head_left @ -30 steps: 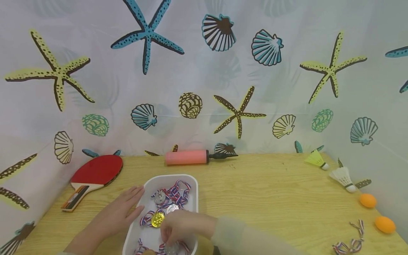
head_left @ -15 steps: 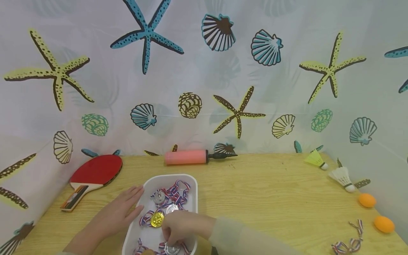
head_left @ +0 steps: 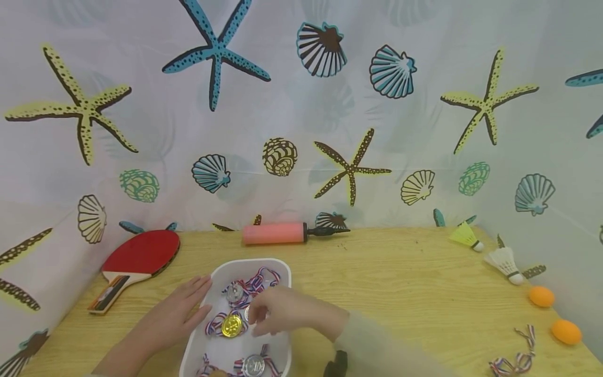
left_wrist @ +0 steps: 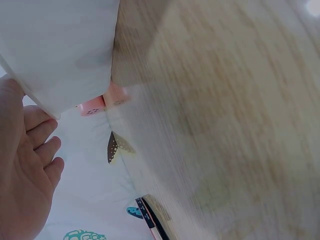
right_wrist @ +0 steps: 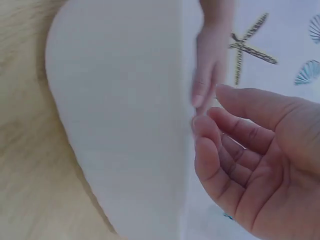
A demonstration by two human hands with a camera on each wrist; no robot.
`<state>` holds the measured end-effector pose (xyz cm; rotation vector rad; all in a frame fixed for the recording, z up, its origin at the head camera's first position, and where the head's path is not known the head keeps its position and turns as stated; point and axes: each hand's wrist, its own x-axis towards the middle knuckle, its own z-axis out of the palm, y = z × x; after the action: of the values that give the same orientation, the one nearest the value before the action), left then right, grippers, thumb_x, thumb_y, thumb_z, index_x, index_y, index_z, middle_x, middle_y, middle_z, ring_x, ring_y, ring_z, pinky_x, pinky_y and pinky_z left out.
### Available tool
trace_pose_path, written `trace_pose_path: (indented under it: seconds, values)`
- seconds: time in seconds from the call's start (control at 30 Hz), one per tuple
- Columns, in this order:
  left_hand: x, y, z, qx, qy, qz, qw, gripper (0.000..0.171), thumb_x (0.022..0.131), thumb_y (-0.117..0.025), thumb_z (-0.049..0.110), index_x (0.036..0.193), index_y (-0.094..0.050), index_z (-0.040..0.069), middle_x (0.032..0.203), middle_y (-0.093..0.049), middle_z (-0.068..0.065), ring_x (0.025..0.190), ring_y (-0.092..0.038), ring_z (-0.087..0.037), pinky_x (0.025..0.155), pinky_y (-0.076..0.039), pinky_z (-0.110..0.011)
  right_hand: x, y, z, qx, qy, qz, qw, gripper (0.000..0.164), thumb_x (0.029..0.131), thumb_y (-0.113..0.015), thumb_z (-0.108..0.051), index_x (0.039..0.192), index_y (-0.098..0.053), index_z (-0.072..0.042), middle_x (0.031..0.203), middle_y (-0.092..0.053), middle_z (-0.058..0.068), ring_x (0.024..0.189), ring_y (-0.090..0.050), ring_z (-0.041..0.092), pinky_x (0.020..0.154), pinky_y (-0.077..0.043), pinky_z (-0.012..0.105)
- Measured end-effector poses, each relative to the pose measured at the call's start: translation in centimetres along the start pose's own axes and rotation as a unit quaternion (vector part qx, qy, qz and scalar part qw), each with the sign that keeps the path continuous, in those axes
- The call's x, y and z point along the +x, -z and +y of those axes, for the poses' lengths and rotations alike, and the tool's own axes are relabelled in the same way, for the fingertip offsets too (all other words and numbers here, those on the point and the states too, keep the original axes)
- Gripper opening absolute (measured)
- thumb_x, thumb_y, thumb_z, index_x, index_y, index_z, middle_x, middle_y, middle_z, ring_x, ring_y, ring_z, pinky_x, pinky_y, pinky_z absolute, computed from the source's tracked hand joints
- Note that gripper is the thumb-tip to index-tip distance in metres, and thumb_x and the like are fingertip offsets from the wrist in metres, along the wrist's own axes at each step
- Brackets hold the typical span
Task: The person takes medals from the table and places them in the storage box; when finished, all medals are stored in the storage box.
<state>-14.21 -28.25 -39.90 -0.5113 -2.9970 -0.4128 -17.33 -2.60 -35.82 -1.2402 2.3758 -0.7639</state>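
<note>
A white tray (head_left: 256, 261) holds several medals on striped red, white and blue ribbons. Among them are a gold medal (head_left: 232, 325), a silver medal (head_left: 234, 295) behind it and another silver medal (head_left: 254, 365) toward the front. My left hand (head_left: 175, 317) rests its straight fingers against the tray's left rim. Above the tray's right side hovers my right hand (head_left: 288, 314), partly covering one more silver medal. In the right wrist view its fingers (right_wrist: 209, 165) are loosely bent, the thumb stands apart, and nothing is between them.
A red table tennis paddle (head_left: 141, 256) lies at left, and a pink hand pump (head_left: 274, 233) at the back. On the right are a yellow shuttlecock (head_left: 466, 237), a white shuttlecock (head_left: 504, 264), two orange balls (head_left: 567, 332) and a loose striped ribbon (head_left: 523, 359).
My right hand has risen away from the front silver medal and moved back over the tray, leaving that medal and its ribbon in full view. The left hand has stayed on the rim.
</note>
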Motion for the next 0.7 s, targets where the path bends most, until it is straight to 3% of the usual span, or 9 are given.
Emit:
trace_pose_path:
  seconds: [0.13, 0.37, 0.7]
  values:
    - [-0.1, 0.0, 0.0, 0.002, 0.003, -0.003, 1.0, 0.058, 0.092, -0.054, 0.035, 0.136, -0.042, -0.001, 0.14, -0.038, -0.018, 0.129, -0.029, -0.041, 0.098, -0.03, -0.057, -2.6, 2.2, 0.7, 0.051, 0.024, 0.037, 0.998, 0.007, 0.08, -0.069, -0.008, 0.085, -0.065, -0.008, 0.072, -0.056, -0.011, 0.065, -0.054, 0.003, 0.058, -0.048, 0.016]
    - [-0.1, 0.0, 0.0, 0.007, 0.003, -0.003, 1.0, 0.058, 0.092, -0.054, 0.035, 0.136, -0.042, -0.001, 0.141, -0.038, -0.017, 0.129, -0.029, -0.041, 0.098, -0.03, -0.056, -8.9, 5.6, 3.2, 0.134, -0.007, 0.114, 0.984, 0.007, 0.084, -0.066, -0.013, 0.091, -0.064, -0.009, 0.079, -0.061, -0.004, 0.066, -0.058, 0.012, 0.059, -0.052, 0.027]
    - [-0.1, -0.1, -0.1, 0.015, -0.001, 0.0, 0.9999, 0.058, 0.092, -0.053, 0.036, 0.136, -0.042, -0.001, 0.14, -0.038, -0.017, 0.128, -0.03, -0.041, 0.098, -0.03, -0.056, -19.8, 8.8, 9.1, 0.135, -0.095, 0.19, 0.968, 0.02, 0.089, -0.062, -0.018, 0.103, -0.061, -0.004, 0.091, -0.062, 0.008, 0.075, -0.06, 0.019, 0.063, -0.054, 0.035]
